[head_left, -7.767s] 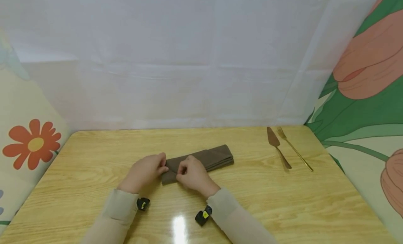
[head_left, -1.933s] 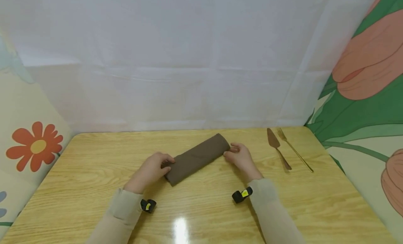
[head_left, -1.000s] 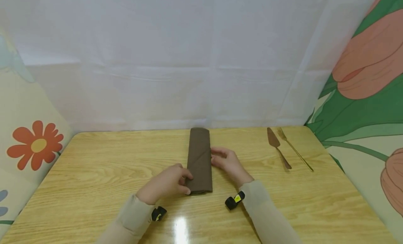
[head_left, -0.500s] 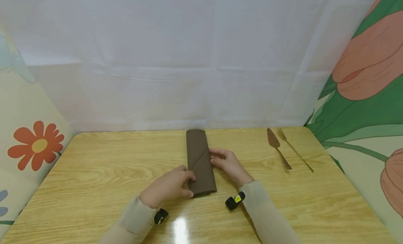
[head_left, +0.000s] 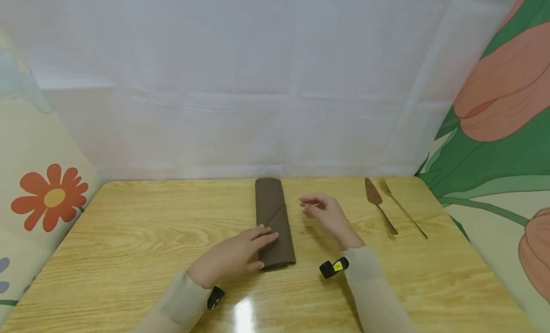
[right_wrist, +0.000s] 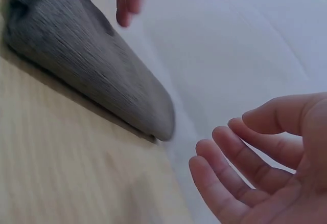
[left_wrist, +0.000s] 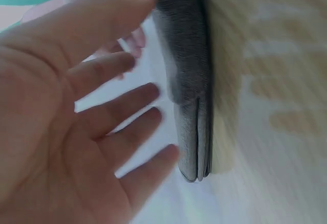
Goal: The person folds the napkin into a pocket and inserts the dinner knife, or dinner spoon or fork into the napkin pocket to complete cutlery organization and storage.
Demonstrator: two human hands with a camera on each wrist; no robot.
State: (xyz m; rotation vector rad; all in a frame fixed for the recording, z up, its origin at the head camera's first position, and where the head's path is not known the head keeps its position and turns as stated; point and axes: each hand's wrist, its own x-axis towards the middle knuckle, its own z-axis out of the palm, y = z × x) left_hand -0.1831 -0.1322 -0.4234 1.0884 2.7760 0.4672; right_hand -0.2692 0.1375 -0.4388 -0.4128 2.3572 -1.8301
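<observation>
A dark brown cloth napkin (head_left: 271, 199), folded into a long flat strip, lies on the table pointing away from me. Over its near end my left hand (head_left: 234, 252) spreads relaxed fingers, with the thumb low at the left edge. The left wrist view has that palm facing the napkin's layered side (left_wrist: 186, 55), nothing between the fingers. To the right of the napkin my right hand (head_left: 328, 216) hovers with loosely bent fingers, apart from the cloth. In the right wrist view the napkin's rounded edge (right_wrist: 97, 65) lies clear of that hand's fingertips.
A cake server (head_left: 375, 194) and a gold fork (head_left: 403, 208) lie side by side at the right back of the wooden table (head_left: 150, 213). A white sheet (head_left: 215, 109) hangs behind the table. Walls with painted flowers stand at both sides.
Earlier the napkin lay slanting and both hands folded and handled it; it was then turned to point away. Just now the left fingers straightened and the right hand moved off to the right.
</observation>
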